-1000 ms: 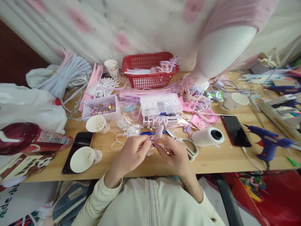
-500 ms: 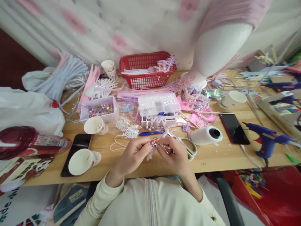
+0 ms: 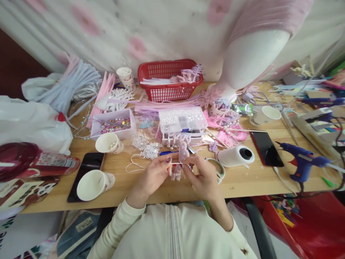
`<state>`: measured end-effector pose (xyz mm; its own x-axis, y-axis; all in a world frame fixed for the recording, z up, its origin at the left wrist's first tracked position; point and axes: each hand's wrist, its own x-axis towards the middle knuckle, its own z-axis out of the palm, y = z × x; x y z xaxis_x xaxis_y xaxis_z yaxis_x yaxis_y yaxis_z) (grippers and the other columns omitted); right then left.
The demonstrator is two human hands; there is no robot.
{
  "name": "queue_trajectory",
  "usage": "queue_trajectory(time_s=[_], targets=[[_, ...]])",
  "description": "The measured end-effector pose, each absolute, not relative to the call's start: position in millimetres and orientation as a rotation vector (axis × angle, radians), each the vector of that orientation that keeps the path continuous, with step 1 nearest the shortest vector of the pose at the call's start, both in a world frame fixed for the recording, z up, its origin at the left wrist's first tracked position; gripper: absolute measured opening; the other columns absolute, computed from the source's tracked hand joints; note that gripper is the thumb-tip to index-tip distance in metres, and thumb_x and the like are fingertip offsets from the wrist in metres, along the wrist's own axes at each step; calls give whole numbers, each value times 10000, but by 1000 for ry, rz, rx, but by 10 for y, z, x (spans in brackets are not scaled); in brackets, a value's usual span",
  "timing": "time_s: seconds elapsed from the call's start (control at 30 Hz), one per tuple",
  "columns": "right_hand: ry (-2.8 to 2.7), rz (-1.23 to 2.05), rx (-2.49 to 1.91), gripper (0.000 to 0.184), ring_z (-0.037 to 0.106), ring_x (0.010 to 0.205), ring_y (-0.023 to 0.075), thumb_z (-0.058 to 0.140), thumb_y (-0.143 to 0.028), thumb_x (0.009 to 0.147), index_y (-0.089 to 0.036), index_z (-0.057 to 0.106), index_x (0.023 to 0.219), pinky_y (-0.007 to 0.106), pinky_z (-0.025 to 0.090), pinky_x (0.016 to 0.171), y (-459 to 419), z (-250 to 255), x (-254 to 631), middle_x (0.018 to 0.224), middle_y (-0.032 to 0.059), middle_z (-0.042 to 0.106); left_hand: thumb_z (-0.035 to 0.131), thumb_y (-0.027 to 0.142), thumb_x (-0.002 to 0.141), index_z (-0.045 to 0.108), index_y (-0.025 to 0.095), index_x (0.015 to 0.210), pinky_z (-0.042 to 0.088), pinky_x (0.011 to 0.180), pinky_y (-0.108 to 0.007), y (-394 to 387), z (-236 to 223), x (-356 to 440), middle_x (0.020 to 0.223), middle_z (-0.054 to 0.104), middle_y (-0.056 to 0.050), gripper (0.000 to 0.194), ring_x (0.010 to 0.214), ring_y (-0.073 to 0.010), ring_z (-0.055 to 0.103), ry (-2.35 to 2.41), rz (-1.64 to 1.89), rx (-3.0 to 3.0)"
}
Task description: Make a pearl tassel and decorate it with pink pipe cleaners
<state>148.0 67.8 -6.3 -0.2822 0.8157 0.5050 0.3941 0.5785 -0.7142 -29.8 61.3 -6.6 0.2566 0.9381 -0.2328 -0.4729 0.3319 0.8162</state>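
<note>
My left hand [image 3: 154, 177] and my right hand [image 3: 202, 175] are close together above the table's front edge, fingers closed in pinches. A short white cord [image 3: 176, 163] is stretched between their fingertips. Just behind the cord, a pink fuzzy pipe-cleaner ornament [image 3: 183, 153] stands up between the hands, its lower end showing below them. Small pearl beads lie against my right fingers. How the ornament is gripped is partly hidden. Past my fingertips are a blue pen [image 3: 168, 153], partly covered, and scissors [image 3: 220, 171] with pale green handles.
Behind the hands sit a divided bead box [image 3: 183, 120], loose pearl beads [image 3: 151, 150] and a red basket [image 3: 170, 91]. Paper cups [image 3: 93, 185] and a phone [image 3: 81, 180] are left. A thread spool [image 3: 234, 156], another phone [image 3: 266, 148] and a blue glue gun [image 3: 302, 160] lie right.
The fingertips have moved slightly apart, and the white cord now shows taut between them. The pink ornament has come up into view between the hands.
</note>
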Motion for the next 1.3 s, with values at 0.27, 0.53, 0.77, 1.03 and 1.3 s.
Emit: queue_trajectory(time_s=[0.27, 0.53, 0.77, 1.03, 1.3], targets=[[-1817, 612, -995, 144, 713, 675, 175, 651, -106, 915, -249, 655, 920, 266, 531, 596, 659, -45, 1459, 779, -3, 728, 647, 492, 963, 701, 203, 631, 426, 956, -359, 533, 133, -464, 1119, 637, -118, 443, 1162, -299, 549, 930, 1119, 1170], [-1795, 661, -878, 156, 680, 637, 168, 655, -97, 921, -246, 701, 927, 280, 516, 582, 676, 23, 1418, 737, -2, 738, 888, 544, 709, 557, 196, 515, 419, 540, -311, 542, 117, -393, 656, 467, -8, 518, 557, -144, 464, 710, 1104, 562], [-1810, 758, -948, 135, 725, 738, 173, 700, -145, 939, -244, 686, 1030, 273, 580, 672, 672, -1, 1450, 898, 16, 785, 933, 437, 678, 614, 199, 665, 544, 573, -317, 613, 31, -381, 587, 468, 47, 398, 564, -150, 554, 726, 1168, 427], [-1894, 816, -1033, 106, 695, 711, 169, 643, -160, 969, -227, 672, 1046, 256, 529, 615, 660, 8, 1363, 858, 19, 769, 894, 383, 755, 675, 181, 754, 553, 587, -253, 622, 39, -372, 819, 664, -5, 297, 672, -138, 620, 695, 1202, 392], [-2038, 801, -1051, 178, 630, 602, 175, 543, -151, 991, -195, 694, 1073, 286, 447, 582, 641, 5, 1344, 761, 32, 742, 926, 347, 702, 591, 163, 597, 557, 574, -236, 670, 66, -365, 824, 675, -16, 396, 623, -115, 601, 660, 1197, 370]])
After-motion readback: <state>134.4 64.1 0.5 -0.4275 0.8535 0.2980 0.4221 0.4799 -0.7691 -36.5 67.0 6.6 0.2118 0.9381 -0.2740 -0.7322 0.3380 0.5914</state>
